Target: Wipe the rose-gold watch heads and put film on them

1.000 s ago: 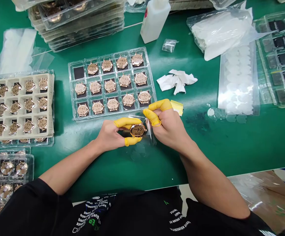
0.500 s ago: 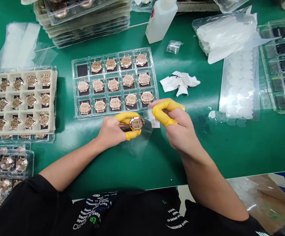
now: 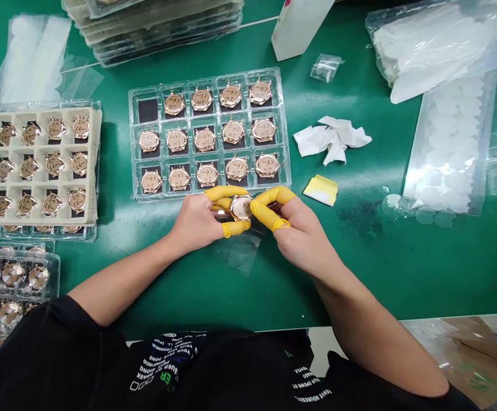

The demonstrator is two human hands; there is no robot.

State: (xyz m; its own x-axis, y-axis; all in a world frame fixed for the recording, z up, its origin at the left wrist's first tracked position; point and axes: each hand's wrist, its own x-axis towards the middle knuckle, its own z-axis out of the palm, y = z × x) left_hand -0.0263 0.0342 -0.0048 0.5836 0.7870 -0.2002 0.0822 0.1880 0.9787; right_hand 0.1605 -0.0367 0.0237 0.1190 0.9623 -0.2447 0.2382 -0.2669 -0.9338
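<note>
Gripping the watch case (image 3: 240,207) by its rim in our left hand (image 3: 197,221), just off the near edge of the clear tray (image 3: 282,108), we should keep it steady and our right hand (image 3: 296,228), fingers closed together, light at its back.

On your green table (image 3: 385,274): one white bottle (image 3: 300,25), top cropped; one small clear packet (image 3: 326,68), near its base; one crumpled white tissue (image 3: 333,138), nearer you; one clear bag (image 3: 439,43), white contents, at far right.
</note>
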